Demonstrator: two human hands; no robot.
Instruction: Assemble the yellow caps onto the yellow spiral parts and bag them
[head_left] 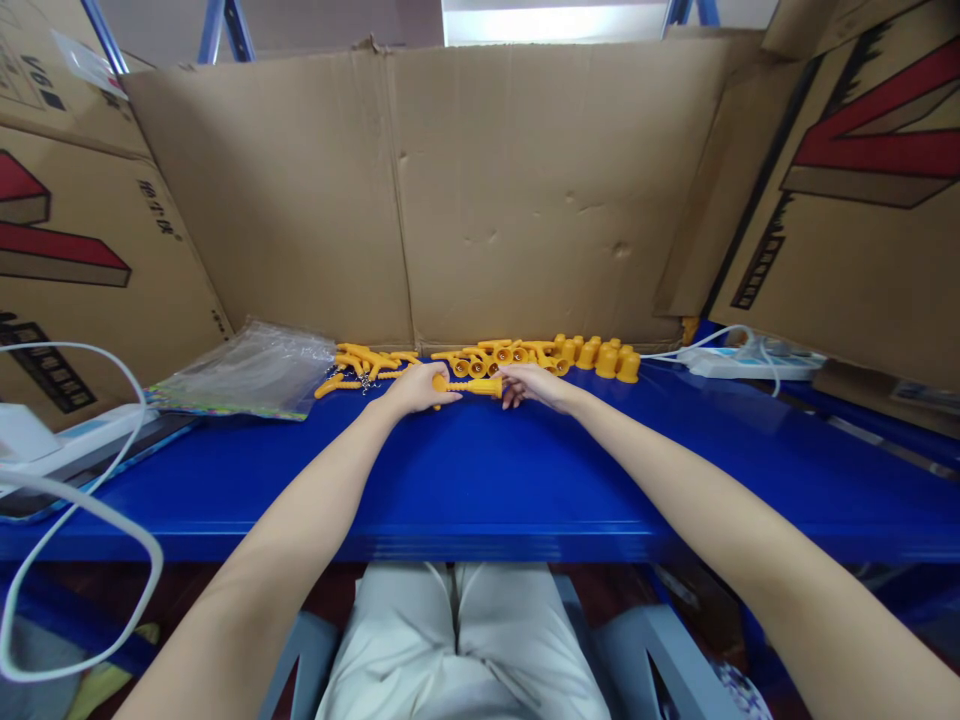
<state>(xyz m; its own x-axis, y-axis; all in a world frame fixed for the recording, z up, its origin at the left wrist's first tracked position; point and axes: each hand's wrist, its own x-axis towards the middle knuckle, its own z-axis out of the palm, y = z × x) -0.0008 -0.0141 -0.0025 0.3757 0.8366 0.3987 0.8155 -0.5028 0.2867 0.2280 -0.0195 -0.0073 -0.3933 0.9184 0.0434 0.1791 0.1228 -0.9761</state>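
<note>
Between my two hands a yellow plastic part with a ridged, screw-like shaft [474, 386] lies level, just above the blue table. My left hand [414, 390] is closed round its left end. The fingers of my right hand [536, 386] pinch the wider right end. Behind the hands, yellow handle-like pieces [367, 360] lie in a loose pile on the left. Several yellow pieces with round open mouths [478, 369] point toward me in the middle. To the right stand yellow cup-shaped pieces [627, 366], closed ends up.
A clear plastic bag [255, 372] lies left of the pile. Cardboard [540, 200] walls off the back and both sides of the blue table [480, 480]. White power strips [750, 362] sit at both sides, with a looping white cable [154, 560] at front left.
</note>
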